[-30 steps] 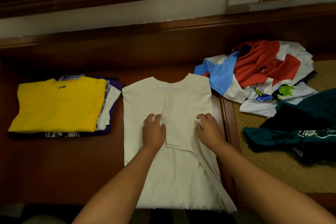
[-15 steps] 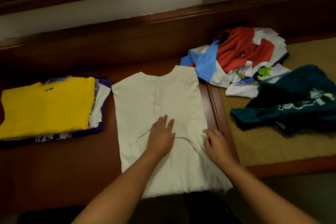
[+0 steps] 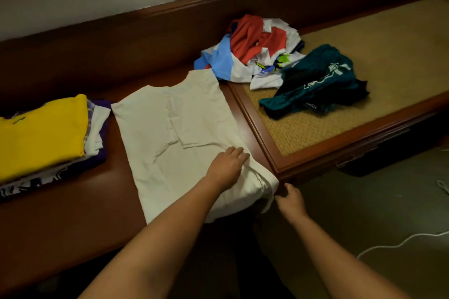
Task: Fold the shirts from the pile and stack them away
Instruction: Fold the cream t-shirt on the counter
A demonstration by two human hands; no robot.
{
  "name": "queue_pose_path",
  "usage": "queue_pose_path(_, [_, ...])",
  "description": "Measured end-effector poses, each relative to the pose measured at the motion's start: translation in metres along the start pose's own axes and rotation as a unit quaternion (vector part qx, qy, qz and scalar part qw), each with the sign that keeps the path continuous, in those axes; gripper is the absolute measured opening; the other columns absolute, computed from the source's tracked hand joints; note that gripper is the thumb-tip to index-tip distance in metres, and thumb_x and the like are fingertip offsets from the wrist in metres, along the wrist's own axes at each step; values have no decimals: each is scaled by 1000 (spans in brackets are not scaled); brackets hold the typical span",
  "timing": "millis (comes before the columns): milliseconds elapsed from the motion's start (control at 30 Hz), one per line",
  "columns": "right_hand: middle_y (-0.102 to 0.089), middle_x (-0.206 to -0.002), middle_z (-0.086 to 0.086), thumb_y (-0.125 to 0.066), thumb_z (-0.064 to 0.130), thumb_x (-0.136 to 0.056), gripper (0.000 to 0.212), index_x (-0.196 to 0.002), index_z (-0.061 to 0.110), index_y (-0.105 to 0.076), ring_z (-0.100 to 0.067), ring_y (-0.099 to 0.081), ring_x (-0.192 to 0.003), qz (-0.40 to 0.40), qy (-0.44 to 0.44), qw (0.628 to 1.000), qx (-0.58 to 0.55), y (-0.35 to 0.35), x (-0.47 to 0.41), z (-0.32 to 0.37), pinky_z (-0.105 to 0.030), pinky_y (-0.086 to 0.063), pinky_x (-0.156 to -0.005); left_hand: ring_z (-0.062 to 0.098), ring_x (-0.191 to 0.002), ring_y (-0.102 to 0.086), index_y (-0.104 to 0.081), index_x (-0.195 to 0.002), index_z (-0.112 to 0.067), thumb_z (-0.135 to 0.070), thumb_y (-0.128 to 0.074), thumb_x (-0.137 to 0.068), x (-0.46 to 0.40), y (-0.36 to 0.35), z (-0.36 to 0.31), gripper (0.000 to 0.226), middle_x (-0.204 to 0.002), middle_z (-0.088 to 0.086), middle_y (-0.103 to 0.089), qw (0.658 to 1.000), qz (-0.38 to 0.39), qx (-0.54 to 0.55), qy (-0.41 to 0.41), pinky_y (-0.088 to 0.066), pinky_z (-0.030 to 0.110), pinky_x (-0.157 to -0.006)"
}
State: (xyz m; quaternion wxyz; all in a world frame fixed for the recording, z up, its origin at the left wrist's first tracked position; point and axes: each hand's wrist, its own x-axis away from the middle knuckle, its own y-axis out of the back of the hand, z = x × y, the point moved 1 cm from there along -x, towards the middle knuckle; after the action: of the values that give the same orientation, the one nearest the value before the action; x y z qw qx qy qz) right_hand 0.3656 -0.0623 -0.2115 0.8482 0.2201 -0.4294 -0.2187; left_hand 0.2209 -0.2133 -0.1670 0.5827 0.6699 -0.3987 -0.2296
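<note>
Across the wooden bench (image 3: 73,213) we are pressing our left hand (image 3: 227,166), fingers straight and together, on the cream shirt (image 3: 175,143), while our right hand (image 3: 290,199) is pinching its hanging hem.

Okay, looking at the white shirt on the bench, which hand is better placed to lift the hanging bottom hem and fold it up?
Probably the right hand: it sits at the white shirt's hem corner drooping over the bench edge. The left hand lies flat on the shirt, pinning it.
</note>
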Motion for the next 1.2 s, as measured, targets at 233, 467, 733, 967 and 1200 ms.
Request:
queue_pose_path(233, [-35, -146, -16, -64, 27, -91, 61, -143, 8, -38, -33, -33, -136, 34, 45, 996, 62, -18, -19, -19, -45, -36, -109, 29, -113, -45, -44, -134, -15, -8, -48, -92, -9, -11, -14, 42, -125, 10, -49, 998, 19, -53, 23, -43, 37, -78])
queue_pose_path(467, [-65, -93, -10, -42, 21, -101, 26, -97, 7, -63, -24, -62, -89, -65, 115, 982, 131, -18, -19, -25, -30, -44, -69, 24, -93, -50, -56, -110, -10, -12, -50, -94, -18, -4, -22, 17, -106, 8, -54, 996, -32, -71, 38, -44, 34, -65])
queue_pose_path(733, [-56, -111, -7, -57, 33, -92, 30, -113, 12, -57, -20, -58, -98, -44, 88, 988, 117, -33, -9, -26, -32, -50, -77, 26, -87, -55, -66, -104, -8, -6, -59, -88, -18, 1, -20, 18, -97, 9, -62, 993, -79, -89, 18, -49, 36, -61])
queue_pose_path(967, [-52, -121, -10, -55, 19, -94, 25, -118, 10, -58, -26, -55, -108, -72, 72, 990, 97, -42, -17, -30, -33, -47, -81, 27, -91, -57, -69, -109, -8, -7, -59, -89, -18, 5, -18, 22, -101, 9, -65, 990, -91, -104, -11, -50, 36, -65])
queue_pose_path(1200, [-53, -82, 1, -55, 10, -89, 15, -82, 21, -49, -20, -55, -79, -107, 187, 975, -60, -17, 31, -61, -26, -40, -60, 28, -79, -57, -71, -99, -6, -4, -67, -83, -8, 23, -21, 17, -91, 11, -61, 987, -131, -87, 27, -37, 29, -51])
